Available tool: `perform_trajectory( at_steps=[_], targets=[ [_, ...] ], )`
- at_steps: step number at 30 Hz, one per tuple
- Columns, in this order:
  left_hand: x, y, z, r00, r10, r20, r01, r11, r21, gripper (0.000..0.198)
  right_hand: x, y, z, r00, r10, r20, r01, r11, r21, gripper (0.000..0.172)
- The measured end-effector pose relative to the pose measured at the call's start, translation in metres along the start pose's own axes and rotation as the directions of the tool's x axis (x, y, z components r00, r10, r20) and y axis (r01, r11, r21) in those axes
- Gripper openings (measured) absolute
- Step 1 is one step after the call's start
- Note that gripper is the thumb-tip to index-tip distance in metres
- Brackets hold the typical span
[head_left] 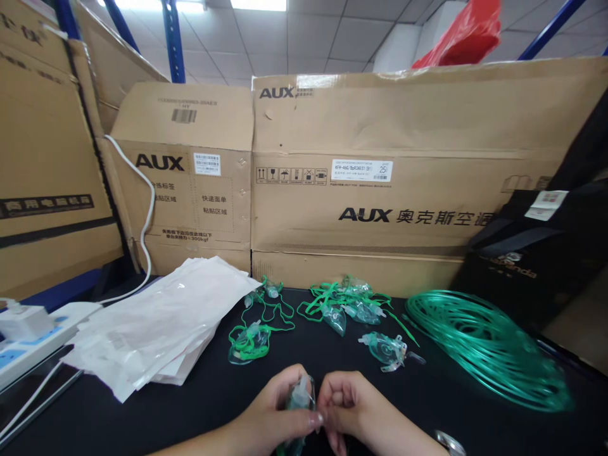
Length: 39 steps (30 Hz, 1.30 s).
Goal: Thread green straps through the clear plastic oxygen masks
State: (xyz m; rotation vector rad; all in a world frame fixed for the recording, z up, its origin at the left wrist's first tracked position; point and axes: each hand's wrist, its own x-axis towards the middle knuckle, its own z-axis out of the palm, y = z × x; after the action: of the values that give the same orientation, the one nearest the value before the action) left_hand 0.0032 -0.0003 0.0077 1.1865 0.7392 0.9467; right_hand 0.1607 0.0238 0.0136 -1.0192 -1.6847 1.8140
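My left hand (273,415) is closed around a clear green oxygen mask (300,396), held upright at the near edge of the black table (199,392). My right hand (351,408) sits right beside it, fingers curled and pinched against the mask's side. Further back lie more green masks: one with a coiled strap (249,342), a single mask (386,351), and a tangled heap of several (344,304).
A stack of white paper pouches (156,326) lies at the left. A big coil of green tubing (484,342) fills the right. Cardboard AUX boxes (380,183) wall off the back. A white power strip (28,335) sits at far left, a black bag (546,253) at right.
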Motion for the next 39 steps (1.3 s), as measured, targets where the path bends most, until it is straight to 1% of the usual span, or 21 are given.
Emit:
perform_trajectory(
  at_steps=[2,3,8,11,13,16,19,26,29,34,39],
  targets=[
    [0.000,-0.002,0.000,1.000,0.011,0.006,-0.012,0.999,0.037,0.031,0.000,-0.001,-0.001,1.000,-0.010,-0.009,0.010,1.000,0.015,0.038],
    [0.000,-0.003,0.000,1.000,0.008,-0.005,-0.008,1.000,0.027,0.030,-0.001,-0.001,0.000,1.000,-0.018,-0.012,0.018,1.000,0.004,0.038],
    [0.001,-0.002,0.001,0.994,-0.078,-0.071,0.064,0.982,-0.176,0.018,-0.004,0.001,0.006,0.994,-0.084,-0.069,0.071,0.982,-0.174,0.029],
    [0.001,0.001,0.002,0.992,-0.096,-0.080,0.078,0.976,-0.204,0.014,-0.004,0.003,0.007,0.992,-0.110,-0.069,0.094,0.973,-0.212,0.025],
    [0.001,0.001,0.001,0.994,-0.084,-0.074,0.069,0.979,-0.191,0.013,-0.003,0.004,0.006,0.992,-0.112,-0.052,0.101,0.978,-0.181,0.028],
    [0.001,-0.001,0.000,0.995,-0.063,-0.077,0.049,0.984,-0.172,0.010,0.000,0.003,0.005,0.993,-0.120,-0.024,0.117,0.989,-0.086,0.035],
    [0.001,-0.002,-0.001,0.995,-0.063,-0.080,0.047,0.982,-0.184,0.008,0.002,0.003,0.005,0.990,-0.138,-0.013,0.138,0.990,-0.028,0.038],
    [0.001,-0.001,-0.001,0.991,-0.064,-0.114,0.035,0.969,-0.243,0.007,0.002,0.005,0.008,0.985,-0.170,-0.018,0.170,0.985,0.004,0.035],
    [0.001,-0.003,-0.003,0.990,-0.068,-0.120,0.037,0.969,-0.243,0.005,0.003,0.006,0.006,0.986,-0.165,-0.015,0.166,0.986,0.011,0.034],
    [0.000,-0.002,-0.002,0.990,-0.083,-0.117,0.050,0.966,-0.255,0.005,0.007,0.010,0.002,0.987,-0.156,0.036,0.155,0.987,0.037,0.031],
    [0.001,-0.001,-0.001,0.989,-0.092,-0.118,0.057,0.960,-0.273,0.008,0.006,0.009,0.002,0.992,-0.120,0.039,0.118,0.992,0.040,0.033]
  ],
)
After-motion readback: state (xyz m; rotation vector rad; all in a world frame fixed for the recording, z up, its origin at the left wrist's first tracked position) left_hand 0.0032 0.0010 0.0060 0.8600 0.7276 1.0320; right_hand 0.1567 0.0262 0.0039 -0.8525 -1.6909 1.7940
